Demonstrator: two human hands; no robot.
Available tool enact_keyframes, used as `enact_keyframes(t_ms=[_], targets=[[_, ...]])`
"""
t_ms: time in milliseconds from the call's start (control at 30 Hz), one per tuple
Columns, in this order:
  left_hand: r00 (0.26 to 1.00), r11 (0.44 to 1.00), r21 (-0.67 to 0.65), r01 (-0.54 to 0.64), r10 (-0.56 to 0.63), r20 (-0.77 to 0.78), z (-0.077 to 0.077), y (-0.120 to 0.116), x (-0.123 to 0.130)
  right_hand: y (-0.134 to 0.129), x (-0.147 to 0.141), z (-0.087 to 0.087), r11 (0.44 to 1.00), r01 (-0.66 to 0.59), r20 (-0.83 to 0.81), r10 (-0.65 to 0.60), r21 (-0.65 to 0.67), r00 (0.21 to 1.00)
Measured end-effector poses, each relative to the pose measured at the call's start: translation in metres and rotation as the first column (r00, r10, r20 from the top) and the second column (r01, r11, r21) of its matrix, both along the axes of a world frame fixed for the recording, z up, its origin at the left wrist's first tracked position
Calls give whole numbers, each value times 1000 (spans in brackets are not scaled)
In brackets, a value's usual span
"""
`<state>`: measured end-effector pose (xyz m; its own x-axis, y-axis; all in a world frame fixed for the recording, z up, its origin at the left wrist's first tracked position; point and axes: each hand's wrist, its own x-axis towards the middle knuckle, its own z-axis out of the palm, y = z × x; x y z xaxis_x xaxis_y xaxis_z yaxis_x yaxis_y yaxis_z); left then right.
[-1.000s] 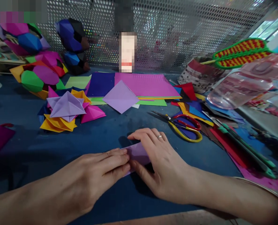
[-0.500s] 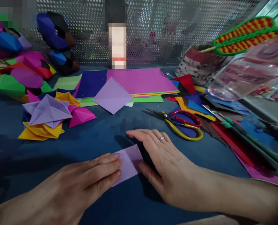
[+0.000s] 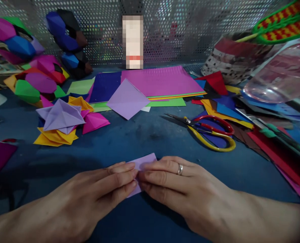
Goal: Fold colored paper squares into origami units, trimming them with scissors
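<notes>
A folded piece of light purple paper (image 3: 146, 160) lies on the blue table between my hands, largely covered by fingers. My left hand (image 3: 94, 190) presses its left part with fingers together and stretched out flat. On its right part rests my right hand (image 3: 180, 185), wearing a ring, with fingers also flat and close together; the fingertips of both hands almost meet. Beyond them a light purple square (image 3: 128, 99) leans over stacked coloured sheets (image 3: 162, 82). Scissors (image 3: 205, 130) with red and yellow handles lie beyond my right hand.
Folded paper pieces (image 3: 61, 116) and colourful paper models (image 3: 39, 84) sit at the left. Coloured scraps, a green-handled cutter (image 3: 273, 131), a clear pink bottle (image 3: 278, 76) and a patterned container (image 3: 233, 57) stand or lie at the right. A perforated metal screen (image 3: 101, 33) rises behind.
My right hand has come down from beside the purple paper onto its right part, fingers now flat. My left hand keeps its place on the paper. The view has shifted slightly left.
</notes>
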<state>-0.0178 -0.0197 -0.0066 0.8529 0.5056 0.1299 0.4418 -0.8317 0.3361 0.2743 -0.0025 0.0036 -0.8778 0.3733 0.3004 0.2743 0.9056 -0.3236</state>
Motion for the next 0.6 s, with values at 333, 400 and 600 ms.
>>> enact_keyframes(t_ms=[333,400,600], targets=[[988,991,101,84,-70,-135,17,-1,9,-2,-1,-8,997,-22,-52,26,80,998],[988,988,101,114,-102,-113,17,1,7,-2,-2,-7,996,-8,-66,14,83,998],[979,982,100,162,-146,-144,28,-1,9,-2,-3,-7,997,-3,-90,10,77,996]])
